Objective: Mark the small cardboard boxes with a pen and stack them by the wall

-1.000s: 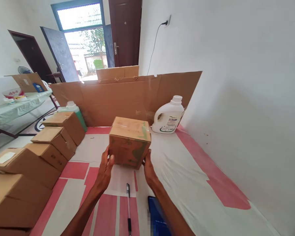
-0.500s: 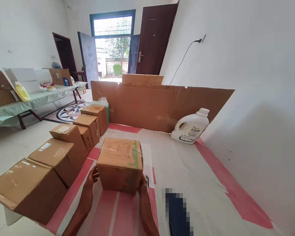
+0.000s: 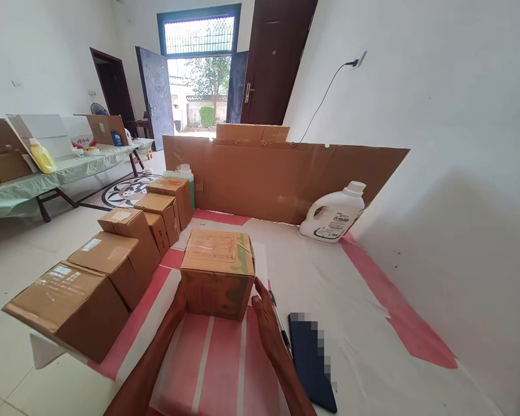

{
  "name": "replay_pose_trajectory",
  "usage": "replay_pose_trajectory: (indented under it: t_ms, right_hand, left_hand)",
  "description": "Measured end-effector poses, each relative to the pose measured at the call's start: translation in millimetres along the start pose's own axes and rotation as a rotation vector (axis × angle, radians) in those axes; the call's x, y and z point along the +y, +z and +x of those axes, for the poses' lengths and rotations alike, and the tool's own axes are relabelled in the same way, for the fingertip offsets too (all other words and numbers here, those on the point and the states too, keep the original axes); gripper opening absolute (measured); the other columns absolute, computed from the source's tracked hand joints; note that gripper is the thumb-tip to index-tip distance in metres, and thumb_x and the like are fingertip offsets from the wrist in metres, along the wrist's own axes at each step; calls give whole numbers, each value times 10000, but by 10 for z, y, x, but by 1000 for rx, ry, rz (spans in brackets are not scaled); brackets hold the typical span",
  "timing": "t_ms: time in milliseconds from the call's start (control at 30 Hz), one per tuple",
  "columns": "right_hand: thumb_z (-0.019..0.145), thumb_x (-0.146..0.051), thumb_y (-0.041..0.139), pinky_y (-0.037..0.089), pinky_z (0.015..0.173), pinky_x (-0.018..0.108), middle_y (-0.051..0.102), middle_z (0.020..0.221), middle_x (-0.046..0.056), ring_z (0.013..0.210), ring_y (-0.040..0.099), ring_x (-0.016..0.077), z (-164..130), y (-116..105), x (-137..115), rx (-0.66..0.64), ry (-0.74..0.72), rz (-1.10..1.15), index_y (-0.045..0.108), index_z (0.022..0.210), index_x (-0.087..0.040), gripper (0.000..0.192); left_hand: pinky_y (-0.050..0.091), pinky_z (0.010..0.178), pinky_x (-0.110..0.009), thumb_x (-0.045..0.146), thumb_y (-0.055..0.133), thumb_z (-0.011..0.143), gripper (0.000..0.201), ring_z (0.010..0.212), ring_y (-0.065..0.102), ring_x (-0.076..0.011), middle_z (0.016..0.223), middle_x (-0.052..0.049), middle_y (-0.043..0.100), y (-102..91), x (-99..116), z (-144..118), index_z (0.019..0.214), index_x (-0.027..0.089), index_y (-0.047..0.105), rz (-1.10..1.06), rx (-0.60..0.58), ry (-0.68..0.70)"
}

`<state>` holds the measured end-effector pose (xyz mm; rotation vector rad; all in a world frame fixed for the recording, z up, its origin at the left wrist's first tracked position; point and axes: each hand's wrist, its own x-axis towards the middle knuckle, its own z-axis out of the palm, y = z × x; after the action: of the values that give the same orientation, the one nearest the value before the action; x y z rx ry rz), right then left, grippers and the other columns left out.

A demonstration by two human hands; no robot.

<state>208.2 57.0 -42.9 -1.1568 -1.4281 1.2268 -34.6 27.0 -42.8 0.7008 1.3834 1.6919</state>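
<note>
between white walls (image 3: 437, 115), carton (image 3: 216, 283), striped cloth (image 3: 226, 352)

There are two hands (image 3: 264, 315); one green-marked box (image 3: 216, 277); six lined-up boxes (image 3: 101, 254); one pen (image 3: 285, 337).

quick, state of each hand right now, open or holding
Left hand: at the left side of the cardboard box; fingers hidden, grip cannot be told.
Right hand: open at the box's right side, contact unclear.

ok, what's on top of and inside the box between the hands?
On top of the box: dark printing and a green print at the right edge; I see nothing resting on it. The top is closed, so the contents are hidden.
</note>
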Motion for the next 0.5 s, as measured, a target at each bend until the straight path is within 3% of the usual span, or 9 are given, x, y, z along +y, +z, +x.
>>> replay_pose_trajectory:
  t_ms: [100,233,367,500]
  right_hand:
    - [932,-799,463,308,1271,431,355,1714,72,1583,311,266,-37,154,-21,-116,-69,40,346,1646,-272,895]
    - [953,-774,454,258,1291,489,379,1698,99,1597,271,293,-140,234,58,-93,-51,51,341,1651,-255,876]
    - [982,-728,451,390,1218,434,546,1585,106,1521,422,304,-269,81,-28,-55,-32,64,511,1558,-242,756]
    - [956,-735,506,556,977,420,751,1274,130,1188,671,344,-428,-124,-347,-43,50,7,719,1316,-192,685]
  left_hand:
    - [591,968,-474,408,652,1012,355,1138,681,-274,1328,-91,667,29,23,-33,1286,182,656,55,-20,19]
    - [513,1092,-537,579,567,998,488,1238,656,-326,1317,-128,720,-6,47,-144,1211,166,717,147,-54,30]
    - [343,1242,-575,734,520,922,676,1438,507,-394,1424,-156,680,-125,113,-453,1225,171,738,252,-73,40]
    - [256,1288,-570,705,565,926,677,1506,442,-371,1541,-136,589,-295,210,-904,1376,208,661,359,-87,31]
